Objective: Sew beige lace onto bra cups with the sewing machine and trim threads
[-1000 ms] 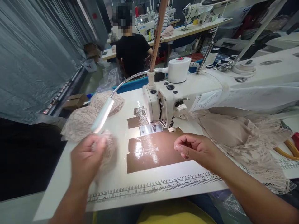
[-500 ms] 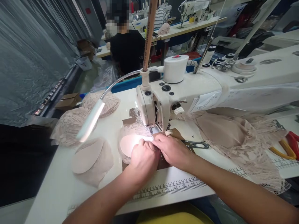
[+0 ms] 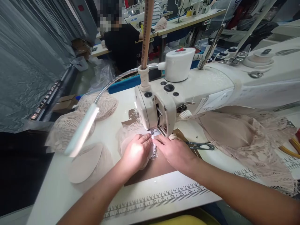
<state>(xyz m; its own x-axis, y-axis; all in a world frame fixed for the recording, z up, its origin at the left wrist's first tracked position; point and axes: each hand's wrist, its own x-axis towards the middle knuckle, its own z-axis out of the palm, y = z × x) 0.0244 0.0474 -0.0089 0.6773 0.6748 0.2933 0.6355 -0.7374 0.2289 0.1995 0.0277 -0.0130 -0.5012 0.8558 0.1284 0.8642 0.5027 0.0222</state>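
A pale pink lace bra cup [image 3: 123,139] lies under the head of a white sewing machine [image 3: 145,107], its edge at the presser foot [image 3: 152,132]. My left hand [image 3: 138,151] presses on the cup with fingers together, covering most of it, fingertips just left of the foot. My right hand [image 3: 173,151] is closed at the cup's right edge, thumb and forefinger close to the foot. Whatever lies beneath its fingers is hidden. Brown sheeting [image 3: 150,173] covers the machine bed under both hands. Thread snips [image 3: 201,146] lie to the right of my right hand.
A lamp [image 3: 83,129] on a bent metal neck hangs at the left. Stacked lace cups [image 3: 63,129] and a plain cup piece [image 3: 86,164] lie beneath it. Lace fabric [image 3: 234,131] is heaped right. A printed ruler [image 3: 164,198] runs along the front edge. A co-worker [image 3: 120,47] sits ahead.
My left hand has shifted left and forward, its curled fingers now straighter and over the cup. The cup has turned under the foot. My right hand stays beside the foot; the view has moved slightly.
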